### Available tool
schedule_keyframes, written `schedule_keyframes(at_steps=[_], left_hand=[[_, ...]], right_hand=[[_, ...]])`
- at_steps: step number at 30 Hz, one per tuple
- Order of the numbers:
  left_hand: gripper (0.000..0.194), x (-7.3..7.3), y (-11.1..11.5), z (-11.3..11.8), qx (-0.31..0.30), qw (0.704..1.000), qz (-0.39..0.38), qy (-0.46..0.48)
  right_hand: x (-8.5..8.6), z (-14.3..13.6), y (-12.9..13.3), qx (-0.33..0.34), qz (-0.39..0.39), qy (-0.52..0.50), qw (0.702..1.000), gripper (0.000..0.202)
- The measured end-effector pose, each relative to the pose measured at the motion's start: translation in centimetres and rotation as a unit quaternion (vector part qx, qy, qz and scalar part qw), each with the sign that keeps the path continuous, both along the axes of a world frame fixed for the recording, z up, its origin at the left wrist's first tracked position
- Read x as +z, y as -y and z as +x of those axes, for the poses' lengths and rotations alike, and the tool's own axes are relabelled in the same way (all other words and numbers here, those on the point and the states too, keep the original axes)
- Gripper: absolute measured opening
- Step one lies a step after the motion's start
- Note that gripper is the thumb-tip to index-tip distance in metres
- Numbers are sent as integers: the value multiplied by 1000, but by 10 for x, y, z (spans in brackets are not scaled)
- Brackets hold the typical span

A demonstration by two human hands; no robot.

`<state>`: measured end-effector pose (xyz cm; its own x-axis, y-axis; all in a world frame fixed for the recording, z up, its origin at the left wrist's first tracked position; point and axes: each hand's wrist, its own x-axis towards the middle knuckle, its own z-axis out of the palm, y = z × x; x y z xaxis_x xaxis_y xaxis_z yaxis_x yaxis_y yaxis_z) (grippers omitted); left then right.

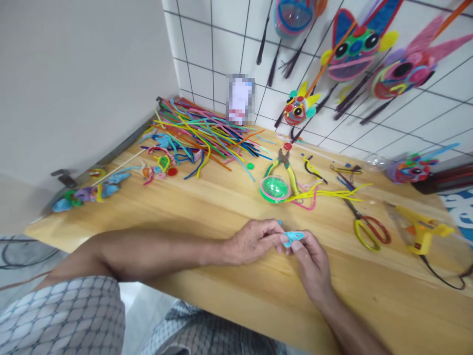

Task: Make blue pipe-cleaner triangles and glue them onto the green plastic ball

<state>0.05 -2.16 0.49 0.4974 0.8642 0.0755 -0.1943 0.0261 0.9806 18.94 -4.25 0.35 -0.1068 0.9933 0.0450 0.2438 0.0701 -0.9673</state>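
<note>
Both hands meet over the front middle of the wooden table (236, 283), around a small light-blue piece (294, 237) that looks like bent pipe cleaner. My left hand (254, 241) comes from the left and pinches the piece's left end between thumb and fingers. From the right, my right hand (312, 256) grips its other side, thumb on top. A bit of blue also shows above the left fingertips. Just beyond the hands sits a green bowl-shaped piece (275, 188) with a pink rim, beside pliers (284, 157) with green and yellow handles.
Many coloured pipe cleaners (207, 133) are heaped at the back left. Yellow strands (325, 194), scissors (364, 224) and a yellow glue gun (423, 231) lie to the right. Colourful animal-face crafts (354, 49) hang on the wire grid. A blue craft on a stick (86, 193) lies far left.
</note>
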Motion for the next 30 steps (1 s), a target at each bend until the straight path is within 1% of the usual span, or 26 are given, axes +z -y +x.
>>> schedule_keyframes(at_steps=[4,8,11,14,16,18,21,24,28,30], left_hand=[[33,-5,0,2,12,1000,-8,-7],[36,-2,-1,0,-7,1000,-5,0],[29,3,-2,-2,-19,1000,0,1],[19,5,-2,-3,-25,1000,1,-10],[16,4,-2,-3,-25,999,9,-19],[17,3,-2,-4,-26,998,34,-37],[26,5,-1,-6,-32,993,80,-78],[41,6,0,-8,-31,986,119,-111],[44,5,1,-8,-32,979,161,-122],[45,5,2,-8,-27,978,170,-122]], right_hand=[[-2,1,1,-2,-12,21,1000,29],[-2,2,-1,6,-10,17,1000,28],[1,1,-4,2,-1,6,1000,27],[1,2,-6,-13,-3,3,1000,27],[0,4,-6,-31,-5,3,1000,26],[-4,8,-6,-55,-2,2,998,25],[-8,14,-8,-94,11,-6,996,25],[-5,17,-10,-134,14,-2,991,28],[3,19,-17,-185,13,52,981,29],[2,22,-22,-183,40,89,978,28]])
